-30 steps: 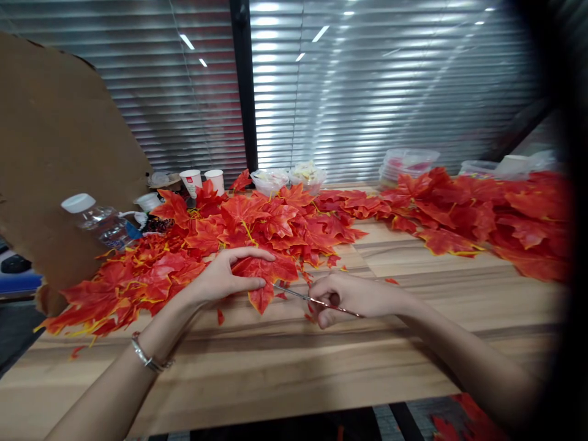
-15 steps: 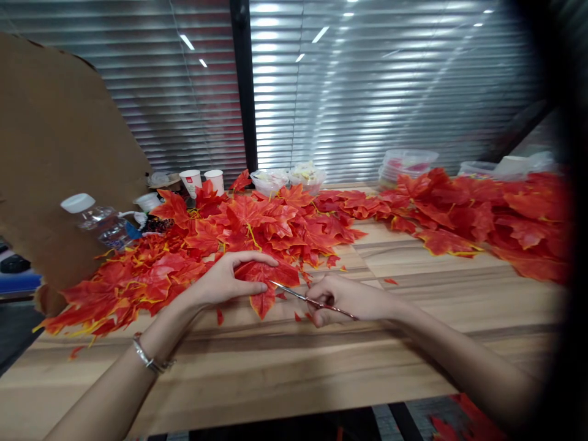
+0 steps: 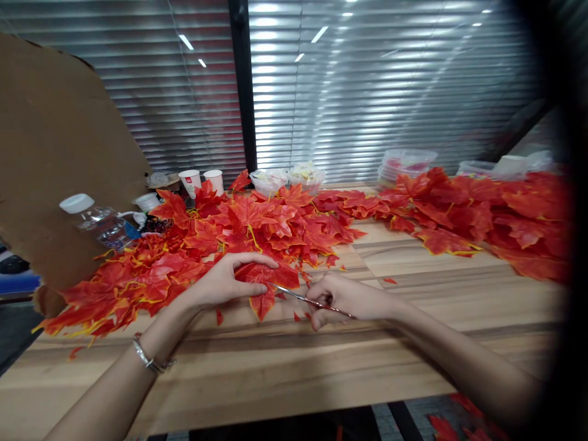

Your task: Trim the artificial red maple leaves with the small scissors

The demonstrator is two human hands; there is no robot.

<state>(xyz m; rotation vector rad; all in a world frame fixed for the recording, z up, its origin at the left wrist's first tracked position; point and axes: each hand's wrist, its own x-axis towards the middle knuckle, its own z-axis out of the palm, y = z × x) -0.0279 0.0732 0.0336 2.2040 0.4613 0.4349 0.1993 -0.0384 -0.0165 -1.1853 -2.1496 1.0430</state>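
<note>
Between the thumb and fingers of my left hand (image 3: 229, 278) is a red artificial maple leaf (image 3: 261, 304), held just above the wooden table. My right hand (image 3: 333, 300) grips a pair of scissors (image 3: 294, 294) by the handles. The blades point left, and their tips lie at the middle of the leaf, close to my left thumb. Whether the tips are cutting into it I cannot tell. Small red leaf scraps (image 3: 219, 316) lie on the table around both hands. Behind my left hand spreads a heap of red maple leaves (image 3: 248, 214) with yellow stems.
More red leaves (image 3: 478, 208) are piled at the right. Paper cups (image 3: 190, 182), plastic bowls (image 3: 307, 176) and clear lidded tubs (image 3: 407, 165) stand along the back by the blinds. A plastic bottle (image 3: 101, 220) leans near a cardboard sheet (image 3: 55, 141). Leaves (image 3: 443, 427) also lie below the table edge.
Both hands stay almost in place. The scissors' handle end and the right fingers have shifted very slightly; the leaf is held as before.
</note>
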